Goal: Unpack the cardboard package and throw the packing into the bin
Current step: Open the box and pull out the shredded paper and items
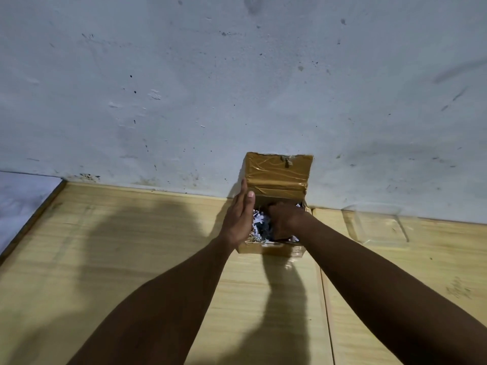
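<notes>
A small cardboard box (274, 250) wrapped in brown tape stands on the wooden table against the wall. Its lid (278, 173) is flipped up and leans on the wall. Shredded white paper packing (259, 225) fills the inside. My left hand (238, 214) lies flat against the box's left side, fingers straight and together. My right hand (283, 219) is down inside the box with its fingers curled into the shredded paper; what they hold beneath is hidden.
A clear plastic container (376, 223) stands on the table to the right of the box, near the wall. The light wooden table (131, 246) stretches left and toward me; its left edge runs diagonally. The grey stained wall (237, 88) rises right behind.
</notes>
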Demonstrator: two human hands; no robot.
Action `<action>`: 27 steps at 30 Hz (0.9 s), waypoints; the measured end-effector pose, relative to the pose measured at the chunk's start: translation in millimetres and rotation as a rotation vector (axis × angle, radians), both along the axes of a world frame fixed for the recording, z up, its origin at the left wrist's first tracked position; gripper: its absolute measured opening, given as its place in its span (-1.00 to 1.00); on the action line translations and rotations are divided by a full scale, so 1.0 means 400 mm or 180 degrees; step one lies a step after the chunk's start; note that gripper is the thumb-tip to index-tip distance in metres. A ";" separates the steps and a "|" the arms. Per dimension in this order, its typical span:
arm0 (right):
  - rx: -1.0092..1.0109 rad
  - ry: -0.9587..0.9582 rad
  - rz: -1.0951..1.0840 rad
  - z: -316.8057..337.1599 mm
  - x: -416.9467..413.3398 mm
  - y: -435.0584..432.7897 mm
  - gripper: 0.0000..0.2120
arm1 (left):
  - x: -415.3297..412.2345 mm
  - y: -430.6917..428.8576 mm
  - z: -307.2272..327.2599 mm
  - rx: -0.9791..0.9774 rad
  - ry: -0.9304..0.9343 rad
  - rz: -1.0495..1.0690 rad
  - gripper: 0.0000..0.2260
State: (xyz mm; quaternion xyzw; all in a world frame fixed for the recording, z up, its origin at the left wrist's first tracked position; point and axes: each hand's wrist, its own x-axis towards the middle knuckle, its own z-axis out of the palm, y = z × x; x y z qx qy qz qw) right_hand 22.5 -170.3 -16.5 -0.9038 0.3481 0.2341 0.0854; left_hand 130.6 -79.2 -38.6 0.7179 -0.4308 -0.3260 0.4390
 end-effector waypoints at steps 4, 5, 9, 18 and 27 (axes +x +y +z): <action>-0.0333 -0.0182 0.0204 -0.046 0.009 0.004 -0.49 | -0.001 -0.004 -0.012 -0.0001 -0.0114 0.0035 -0.51; -0.0294 -0.0199 0.0180 -0.057 0.006 0.003 -0.48 | -0.005 -0.005 -0.016 0.0013 -0.0131 0.0048 -0.52; -0.0014 -0.0238 -0.0012 -0.077 -0.007 -0.004 -0.38 | -0.018 -0.006 -0.026 -0.0013 -0.0103 0.0130 -0.54; 0.0210 -0.0175 0.0018 -0.029 0.007 -0.026 -0.29 | -0.011 -0.006 -0.021 -0.0066 0.0159 0.0166 -0.53; 0.0470 -0.0484 0.0136 0.181 0.005 0.018 -0.21 | -0.007 0.044 0.065 -0.0009 0.0538 0.0392 -0.53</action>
